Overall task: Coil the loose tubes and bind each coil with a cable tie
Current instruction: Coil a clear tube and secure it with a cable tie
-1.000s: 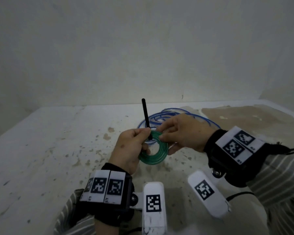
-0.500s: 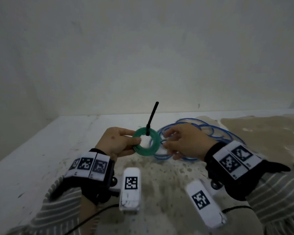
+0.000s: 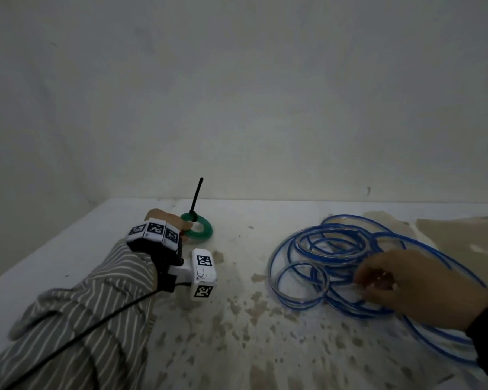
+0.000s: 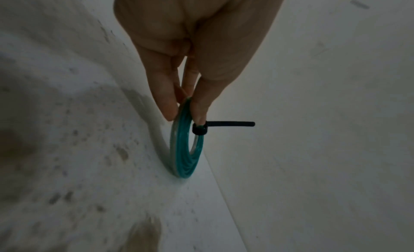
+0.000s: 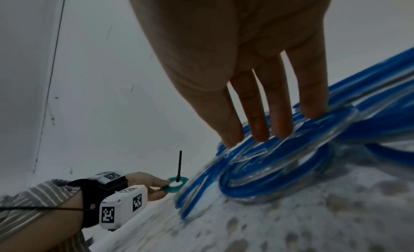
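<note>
Item: green coil (image 3: 198, 228), bound by a black cable tie (image 3: 195, 199) with its tail upright; my left hand (image 3: 164, 220) pinches its near rim at the tabletop's (image 3: 96, 237) far left.

Item: loose blue tube (image 3: 333, 249), sprawled to my right, loops running left-right. My right hand (image 3: 406, 288) lies on it, fingers (image 5: 257, 125) straight, gripping nothing. I judge this hand nearer for coiling.

stained white tabletop (image 3: 237, 333), bare pale wall (image 3: 237, 94) behind, brown patch (image 3: 448, 229) at far right
</note>
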Demonstrator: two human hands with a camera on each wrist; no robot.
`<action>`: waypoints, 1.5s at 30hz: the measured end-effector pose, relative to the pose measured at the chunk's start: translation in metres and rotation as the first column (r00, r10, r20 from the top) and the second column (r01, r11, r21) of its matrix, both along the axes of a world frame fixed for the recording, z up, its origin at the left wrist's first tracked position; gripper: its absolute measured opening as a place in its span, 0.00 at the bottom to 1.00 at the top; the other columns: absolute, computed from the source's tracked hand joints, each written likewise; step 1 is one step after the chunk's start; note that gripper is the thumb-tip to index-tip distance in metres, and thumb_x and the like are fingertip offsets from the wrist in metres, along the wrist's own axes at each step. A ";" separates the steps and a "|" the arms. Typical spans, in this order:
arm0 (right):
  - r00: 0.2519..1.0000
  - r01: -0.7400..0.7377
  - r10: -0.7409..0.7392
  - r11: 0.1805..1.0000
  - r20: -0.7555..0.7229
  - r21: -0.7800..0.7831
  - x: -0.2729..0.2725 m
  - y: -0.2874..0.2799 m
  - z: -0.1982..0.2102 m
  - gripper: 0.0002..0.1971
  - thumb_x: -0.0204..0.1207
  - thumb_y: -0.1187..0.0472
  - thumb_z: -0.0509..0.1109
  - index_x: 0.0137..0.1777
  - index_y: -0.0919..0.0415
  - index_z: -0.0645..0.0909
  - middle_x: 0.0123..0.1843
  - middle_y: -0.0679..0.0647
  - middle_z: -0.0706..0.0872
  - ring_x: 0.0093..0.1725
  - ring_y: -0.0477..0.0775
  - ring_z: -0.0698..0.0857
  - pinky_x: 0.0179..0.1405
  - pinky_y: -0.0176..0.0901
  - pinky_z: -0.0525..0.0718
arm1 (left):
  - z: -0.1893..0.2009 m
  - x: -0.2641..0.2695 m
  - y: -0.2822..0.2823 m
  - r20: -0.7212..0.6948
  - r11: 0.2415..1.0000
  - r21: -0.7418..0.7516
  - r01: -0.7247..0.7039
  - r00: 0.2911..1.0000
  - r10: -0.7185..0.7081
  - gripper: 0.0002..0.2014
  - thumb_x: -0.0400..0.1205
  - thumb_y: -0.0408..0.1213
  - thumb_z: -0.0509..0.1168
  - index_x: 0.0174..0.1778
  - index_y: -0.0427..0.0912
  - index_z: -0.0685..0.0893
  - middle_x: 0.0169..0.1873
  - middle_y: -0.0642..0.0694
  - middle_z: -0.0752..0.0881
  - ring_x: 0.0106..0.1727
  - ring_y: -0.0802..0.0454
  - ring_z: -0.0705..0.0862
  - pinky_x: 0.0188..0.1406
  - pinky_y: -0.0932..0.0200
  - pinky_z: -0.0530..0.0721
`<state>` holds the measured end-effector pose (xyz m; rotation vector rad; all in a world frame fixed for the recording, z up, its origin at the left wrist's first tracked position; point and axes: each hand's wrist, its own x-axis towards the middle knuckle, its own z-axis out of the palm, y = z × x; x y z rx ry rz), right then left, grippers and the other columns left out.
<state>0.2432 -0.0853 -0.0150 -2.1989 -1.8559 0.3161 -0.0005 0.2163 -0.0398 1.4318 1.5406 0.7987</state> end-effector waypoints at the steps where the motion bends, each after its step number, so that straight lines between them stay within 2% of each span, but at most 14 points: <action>1: 1.000 -0.006 0.006 1.000 0.008 -0.008 0.000 0.002 0.000 0.03 0.76 0.51 0.68 0.45 0.40 0.78 0.43 0.34 0.80 0.42 0.36 0.81 0.40 0.26 0.78 | 0.000 -0.001 0.003 -0.018 1.000 0.014 -0.004 1.000 0.005 0.12 0.74 0.28 0.72 0.51 0.31 0.81 0.48 0.39 0.81 0.37 0.47 0.81 0.38 0.59 0.88; 4: 1.000 -0.010 0.011 1.000 0.026 -0.024 0.000 0.008 -0.001 0.06 0.76 0.51 0.68 0.42 0.38 0.75 0.43 0.35 0.82 0.42 0.36 0.82 0.42 0.25 0.79 | 0.003 -0.003 0.013 -0.094 0.998 0.066 -0.008 0.995 0.014 0.26 0.71 0.30 0.75 0.64 0.25 0.77 0.60 0.31 0.82 0.57 0.41 0.84 0.58 0.47 0.84; 9: 1.000 0.005 -0.005 0.999 0.017 -0.044 -0.007 0.016 0.001 0.07 0.76 0.54 0.69 0.42 0.40 0.76 0.41 0.39 0.84 0.41 0.38 0.83 0.45 0.28 0.81 | 0.013 0.003 0.007 -0.185 0.993 0.114 0.033 0.983 -0.012 0.24 0.74 0.32 0.73 0.63 0.24 0.77 0.61 0.28 0.81 0.62 0.33 0.81 0.62 0.44 0.81; 12: 0.999 0.037 -0.037 0.997 -0.010 -0.061 -0.012 0.020 0.003 0.11 0.77 0.56 0.68 0.56 0.42 0.74 0.41 0.43 0.84 0.40 0.41 0.83 0.44 0.32 0.81 | 0.016 0.012 0.001 -0.241 0.985 0.127 0.116 0.967 -0.082 0.28 0.76 0.33 0.71 0.70 0.27 0.71 0.68 0.30 0.75 0.68 0.36 0.76 0.67 0.47 0.76; 15: 0.997 0.059 -0.055 0.993 0.049 -0.103 -0.014 0.027 0.004 0.18 0.78 0.57 0.67 0.66 0.47 0.72 0.34 0.41 0.76 0.31 0.37 0.75 0.32 0.28 0.75 | 0.027 0.024 -0.017 -0.240 0.964 0.138 0.229 0.952 -0.192 0.30 0.76 0.35 0.71 0.73 0.33 0.70 0.67 0.33 0.78 0.66 0.39 0.78 0.66 0.53 0.75; 17: 0.991 0.075 -0.062 0.991 0.116 -0.111 -0.014 0.032 0.003 0.11 0.78 0.57 0.67 0.59 0.48 0.76 0.33 0.38 0.69 0.30 0.35 0.68 0.29 0.27 0.70 | 0.032 0.033 -0.034 -0.194 0.930 0.123 0.346 0.928 -0.319 0.26 0.75 0.35 0.72 0.70 0.39 0.74 0.57 0.36 0.84 0.56 0.42 0.82 0.58 0.54 0.79; 20: 0.987 0.076 -0.059 0.991 0.149 -0.106 -0.014 0.036 0.001 0.02 0.77 0.57 0.68 0.45 0.48 0.78 0.34 0.37 0.71 0.32 0.35 0.70 0.31 0.25 0.69 | 0.039 0.048 -0.072 -0.195 0.794 0.064 0.604 0.788 -0.584 0.23 0.76 0.36 0.71 0.67 0.45 0.76 0.57 0.41 0.84 0.49 0.49 0.81 0.39 0.60 0.79; 25: 0.992 0.090 -0.091 0.996 0.088 0.022 -0.016 0.028 0.015 0.04 0.75 0.57 0.70 0.40 0.48 0.79 0.30 0.39 0.74 0.28 0.36 0.72 0.29 0.26 0.69 | 0.041 0.065 -0.135 -0.394 0.489 0.042 0.871 0.465 -0.793 0.26 0.75 0.44 0.71 0.70 0.50 0.74 0.68 0.45 0.78 0.67 0.51 0.77 0.67 0.53 0.76; 28: 0.992 0.125 -0.129 0.969 0.005 0.214 -0.020 0.016 0.030 0.04 0.74 0.57 0.71 0.39 0.50 0.80 0.31 0.43 0.79 0.30 0.37 0.74 0.29 0.25 0.70 | 0.038 0.068 -0.158 -0.449 0.407 0.033 0.913 0.378 -0.810 0.24 0.77 0.45 0.70 0.69 0.50 0.75 0.69 0.48 0.77 0.69 0.52 0.76 0.70 0.50 0.74; 33: 0.983 0.182 -0.147 0.877 -0.112 0.445 -0.019 -0.002 0.049 0.03 0.76 0.58 0.69 0.41 0.52 0.81 0.36 0.53 0.86 0.38 0.50 0.82 0.40 0.35 0.76 | 0.040 0.058 -0.162 -0.479 0.507 0.190 0.841 0.530 -0.700 0.13 0.80 0.36 0.65 0.61 0.47 0.79 0.50 0.44 0.85 0.49 0.49 0.83 0.53 0.57 0.80; 36: 0.969 0.223 -0.149 0.868 -0.196 0.444 -0.011 -0.011 0.058 0.03 0.76 0.59 0.69 0.42 0.55 0.84 0.36 0.58 0.88 0.40 0.55 0.86 0.46 0.45 0.83 | 0.042 0.048 -0.160 -0.332 0.611 0.251 0.751 0.660 -0.674 0.13 0.81 0.25 0.58 0.60 0.40 0.79 0.35 0.45 0.84 0.35 0.51 0.83 0.40 0.63 0.82; 40: 0.977 0.178 -0.146 0.958 -0.153 0.223 -0.007 -0.024 0.053 0.05 0.74 0.59 0.72 0.38 0.52 0.85 0.30 0.54 0.86 0.28 0.47 0.81 0.32 0.33 0.77 | 0.050 0.038 -0.167 -0.056 0.731 0.373 0.571 0.800 -0.597 0.12 0.82 0.25 0.56 0.60 0.37 0.78 0.35 0.46 0.82 0.33 0.53 0.82 0.25 0.74 0.76; 42: 0.982 0.170 -0.149 0.965 -0.115 0.201 -0.008 -0.030 0.048 0.02 0.74 0.59 0.71 0.44 0.51 0.84 0.33 0.49 0.81 0.30 0.44 0.77 0.32 0.30 0.74 | 0.055 0.035 -0.172 0.031 0.741 0.425 0.519 0.810 -0.586 0.13 0.83 0.25 0.56 0.61 0.37 0.77 0.36 0.45 0.83 0.36 0.55 0.83 0.26 0.77 0.76; 45: 0.981 0.165 -0.143 0.969 -0.128 0.182 -0.015 -0.033 0.044 0.13 0.76 0.55 0.70 0.59 0.47 0.75 0.40 0.45 0.74 0.35 0.42 0.73 0.34 0.31 0.72 | 0.062 0.035 -0.185 0.128 0.745 0.476 0.468 0.801 -0.585 0.15 0.83 0.24 0.55 0.63 0.40 0.76 0.37 0.47 0.83 0.40 0.56 0.84 0.28 0.76 0.76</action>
